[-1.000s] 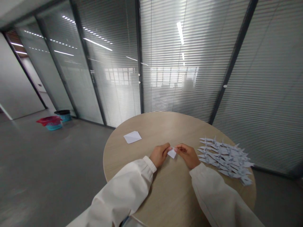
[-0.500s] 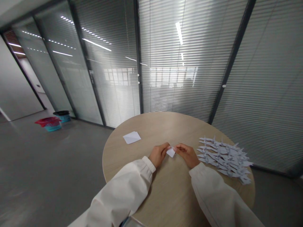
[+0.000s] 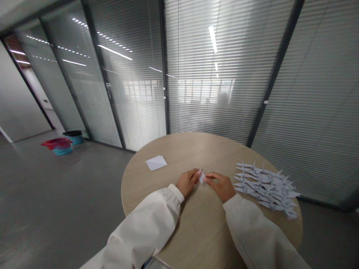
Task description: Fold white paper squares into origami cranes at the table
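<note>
A small folded piece of white paper [image 3: 202,177] is held between my two hands, above the middle of the round wooden table [image 3: 196,145]. My left hand [image 3: 188,182] pinches its left edge between thumb and fingers. From the other side, my right hand [image 3: 221,184] grips the right edge with thumb and forefinger. Part of the paper is hidden behind the fingertips. To the right of my right hand lie many folded paper cranes [image 3: 263,185], set close together in rows. Some flat white paper sheets [image 3: 156,163] lie on the table's left side.
A glass wall with blinds [image 3: 213,67] stands just behind the table. On the floor at the left are a bin with a red liner [image 3: 60,145] and a bin with a black liner [image 3: 74,137]. A pale-edged object [image 3: 158,262] shows at the bottom edge.
The folded paper has turned and now looks narrower. My right fingers have shifted slightly down along its right edge. The cranes and the flat sheets have stayed put.
</note>
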{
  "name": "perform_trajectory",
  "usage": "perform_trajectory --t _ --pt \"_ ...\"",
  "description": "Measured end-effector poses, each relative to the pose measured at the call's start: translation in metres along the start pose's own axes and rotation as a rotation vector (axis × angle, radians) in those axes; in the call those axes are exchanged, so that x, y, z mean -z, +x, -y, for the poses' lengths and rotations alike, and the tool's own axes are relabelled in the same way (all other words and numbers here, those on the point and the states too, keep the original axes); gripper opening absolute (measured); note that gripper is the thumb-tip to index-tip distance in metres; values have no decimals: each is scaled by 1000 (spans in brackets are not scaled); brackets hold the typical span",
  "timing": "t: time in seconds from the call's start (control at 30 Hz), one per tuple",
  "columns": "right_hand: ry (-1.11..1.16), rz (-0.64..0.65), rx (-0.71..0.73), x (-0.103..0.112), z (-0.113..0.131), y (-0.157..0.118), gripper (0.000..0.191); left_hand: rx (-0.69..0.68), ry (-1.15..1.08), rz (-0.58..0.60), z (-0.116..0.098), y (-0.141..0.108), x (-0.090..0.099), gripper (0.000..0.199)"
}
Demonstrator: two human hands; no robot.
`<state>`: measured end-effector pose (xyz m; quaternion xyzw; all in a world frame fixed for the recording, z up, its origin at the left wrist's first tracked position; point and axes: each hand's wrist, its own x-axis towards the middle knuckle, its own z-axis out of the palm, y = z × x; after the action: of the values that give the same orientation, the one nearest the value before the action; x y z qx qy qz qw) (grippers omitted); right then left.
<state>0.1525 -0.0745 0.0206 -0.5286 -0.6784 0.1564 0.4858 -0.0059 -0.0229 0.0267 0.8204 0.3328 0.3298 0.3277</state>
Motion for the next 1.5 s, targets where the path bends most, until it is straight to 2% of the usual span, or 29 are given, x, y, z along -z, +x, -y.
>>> perform_trajectory --t 0.17,0.3,0.6,0.83,1.07,1.27,1.4,1.5 --pt "10 -15 60 -1 4 0 18 87 -250 119 2 -1 -6 54" --pt "26 -5 80 -1 6 0 18 91 -368 197 2 -1 -8 54" --pt "23 3 66 0 6 0 18 78 -419 219 2 0 -9 53" --pt "58 -25 64 1 5 1 19 123 -469 214 6 1 -10 55" --pt "37 -59 16 3 4 1 18 139 -483 176 9 2 -9 56" --pt "-15 -80 44 5 0 2 20 151 -451 122 15 4 -11 53" --pt "-53 -101 38 5 -2 2 23 178 -308 112 17 3 -10 52" --pt "-53 -84 7 5 -1 1 24 109 -159 80 14 2 -6 44"
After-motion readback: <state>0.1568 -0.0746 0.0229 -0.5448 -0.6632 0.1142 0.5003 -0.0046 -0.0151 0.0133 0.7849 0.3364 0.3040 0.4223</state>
